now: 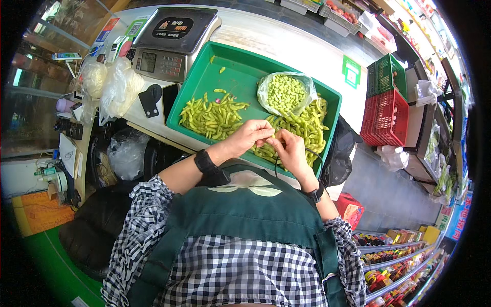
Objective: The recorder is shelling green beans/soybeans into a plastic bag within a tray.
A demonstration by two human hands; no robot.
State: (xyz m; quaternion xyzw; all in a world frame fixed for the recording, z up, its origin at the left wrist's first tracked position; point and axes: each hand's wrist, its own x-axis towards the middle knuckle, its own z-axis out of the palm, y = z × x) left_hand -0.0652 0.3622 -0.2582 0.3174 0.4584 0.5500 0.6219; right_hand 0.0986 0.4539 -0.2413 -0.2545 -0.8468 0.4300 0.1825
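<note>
My left hand (247,135) and my right hand (290,149) meet over the near side of a green plastic tray (234,78). A green soybean pod (273,135) is pinched between the fingertips of both hands, mostly hidden by them. Shelled green beans (284,92) fill an open clear plastic bag (264,96) at the tray's far right. One heap of unshelled pods (211,119) lies to the left of my hands. Another heap of pods (312,121) spreads around the bag and under my right hand. A few stray pods lie on the tray's floor.
Left of the tray are a digital weighing scale (165,61), a dark smartphone (170,100) and filled plastic bags (122,86). A black bag (339,151) hangs by the tray's right end. Red (385,119) and green crates (387,75) stand across the aisle.
</note>
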